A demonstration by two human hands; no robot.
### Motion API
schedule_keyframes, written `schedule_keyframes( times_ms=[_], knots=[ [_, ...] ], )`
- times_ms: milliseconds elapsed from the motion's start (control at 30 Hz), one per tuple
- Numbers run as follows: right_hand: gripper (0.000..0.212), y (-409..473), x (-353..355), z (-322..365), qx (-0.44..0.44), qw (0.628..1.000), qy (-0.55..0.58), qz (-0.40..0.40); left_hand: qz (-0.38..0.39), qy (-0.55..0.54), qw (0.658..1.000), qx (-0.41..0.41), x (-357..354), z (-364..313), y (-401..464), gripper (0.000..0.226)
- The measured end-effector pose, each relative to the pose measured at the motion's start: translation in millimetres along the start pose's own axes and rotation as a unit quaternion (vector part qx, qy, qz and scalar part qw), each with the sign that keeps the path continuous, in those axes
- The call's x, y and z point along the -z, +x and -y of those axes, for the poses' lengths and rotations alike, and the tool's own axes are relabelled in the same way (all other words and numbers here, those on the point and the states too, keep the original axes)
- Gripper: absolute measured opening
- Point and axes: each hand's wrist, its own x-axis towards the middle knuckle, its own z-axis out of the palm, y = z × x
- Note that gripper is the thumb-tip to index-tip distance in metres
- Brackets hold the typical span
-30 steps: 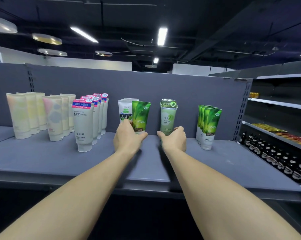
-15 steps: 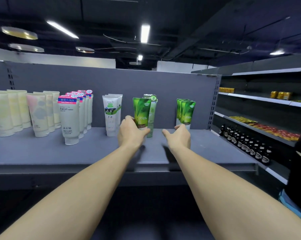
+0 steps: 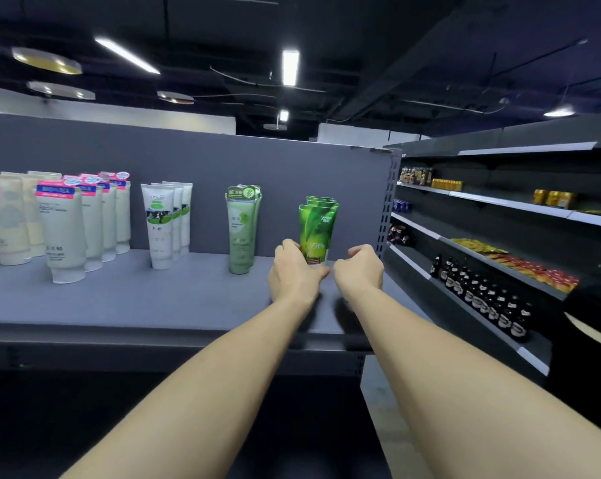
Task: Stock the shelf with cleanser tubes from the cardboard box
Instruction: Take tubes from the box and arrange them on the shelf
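Left grip [image 3: 294,271] clamped on bright green tube [image 3: 317,233], moved rightward to its row (right grip [image 3: 359,271] curled, empty); placement nearly complete.

bright green tube [image 3: 317,231], upright, on grey shelf [image 3: 160,299]

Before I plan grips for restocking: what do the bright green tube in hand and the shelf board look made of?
The bright green tube looks like soft glossy plastic: printed leaf art, a flat crimped top and a faint sheen. The left hand grips it low. The shelf board looks like matte grey painted metal, judging by its even, dull surface and thin front edge; that is less certain.
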Motion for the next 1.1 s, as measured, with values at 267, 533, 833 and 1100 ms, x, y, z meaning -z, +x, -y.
schedule_keyframes(
  times_ms=[267,533,833,1100],
  knots=[
    [0.034,27,-3,-8,-0.021,0.998,0.055,0.029,-0.012,-0.001,1.000,0.016,-29,-7,17,0.057],
    [0.037,40,-9,-8,-0.030,0.997,0.064,0.035,-0.017,0.001,1.000,0.016,-44,-13,23,0.046],
    [0.034,28,1,-9,-0.027,0.996,0.073,0.038,0.012,0.006,1.000,0.015,-34,-8,15,0.055],
    [0.028,-6,13,-6,-0.002,0.995,0.081,0.051,-0.002,0.063,0.998,0.006,0,6,-6,0.057]
  ],
)
